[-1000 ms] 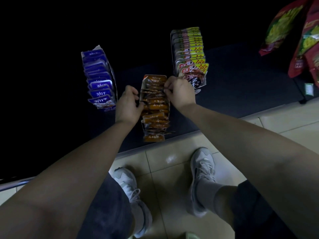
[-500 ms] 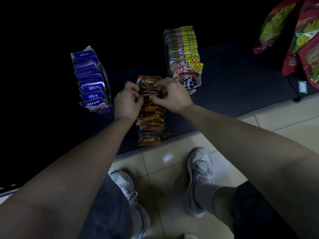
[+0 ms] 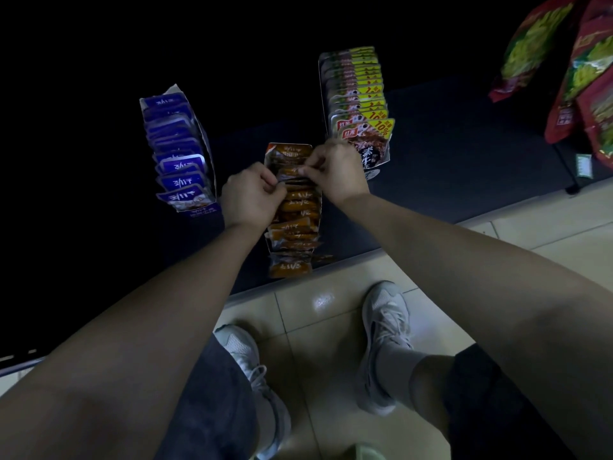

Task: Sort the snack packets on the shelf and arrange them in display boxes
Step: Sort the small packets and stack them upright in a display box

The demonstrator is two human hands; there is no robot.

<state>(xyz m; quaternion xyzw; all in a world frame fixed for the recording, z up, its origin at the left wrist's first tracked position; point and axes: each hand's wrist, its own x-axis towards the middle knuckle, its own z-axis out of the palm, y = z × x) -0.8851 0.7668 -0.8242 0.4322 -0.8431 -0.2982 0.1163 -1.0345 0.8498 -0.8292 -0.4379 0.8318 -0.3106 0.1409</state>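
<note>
Orange snack packet (image 3: pixel 293 175) held crosswise over the back half of the orange display box (image 3: pixel 319 214), just above the row of same packets in it. Left hand (image 3: pixel 252 194) fingers curled, thumb and forefinger pinching the packet's left end. Right hand (image 3: pixel 335 172) fingers curled, pinching its right end. The packet spans the gap between the two sets of fingertips. One loose orange packet (image 3: pixel 290 268) lies at the box's front, by the shelf (image 3: pixel 447 154) edge. Blue packet box (image 3: pixel 180 154) stands left of the left hand, apart from it. Yellow-red packet box (image 3: pixel 358 97) stands behind the right hand, close to the knuckles. Red-green bags (image 3: pixel 580 61) hang far right. Tiled floor (image 3: pixel 331 327) and grey sneakers (image 3: pixel 384 330) below.
</note>
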